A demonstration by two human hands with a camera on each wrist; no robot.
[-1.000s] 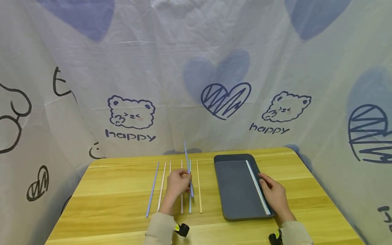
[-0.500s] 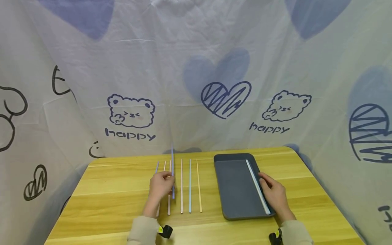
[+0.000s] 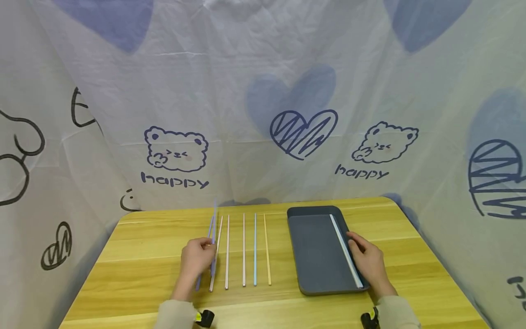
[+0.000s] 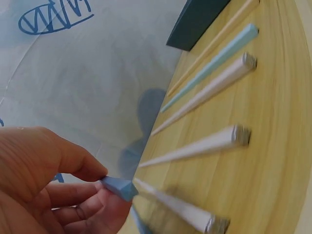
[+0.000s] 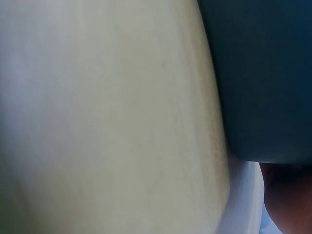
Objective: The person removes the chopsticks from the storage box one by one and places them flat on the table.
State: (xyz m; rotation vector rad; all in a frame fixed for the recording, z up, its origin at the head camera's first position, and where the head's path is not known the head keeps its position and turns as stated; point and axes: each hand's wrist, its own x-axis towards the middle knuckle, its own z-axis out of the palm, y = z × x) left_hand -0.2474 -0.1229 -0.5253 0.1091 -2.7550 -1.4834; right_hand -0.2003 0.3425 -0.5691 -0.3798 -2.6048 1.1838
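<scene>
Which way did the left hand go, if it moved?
Yes: in the head view, the left hand has moved left, farther from the gray tray.

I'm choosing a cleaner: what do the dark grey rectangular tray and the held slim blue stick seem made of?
Tray: matt, perhaps coated metal or plastic; even, dull grey. Blue stick: smooth, probably plastic or painted wood; uniform colour, crisp facets.

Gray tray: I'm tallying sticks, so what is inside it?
Inside the tray, at least one pale stick lies lengthwise near the right side; the exact number is unclear. The floor beneath is covered, and the right hand hides part of the rim.
</scene>
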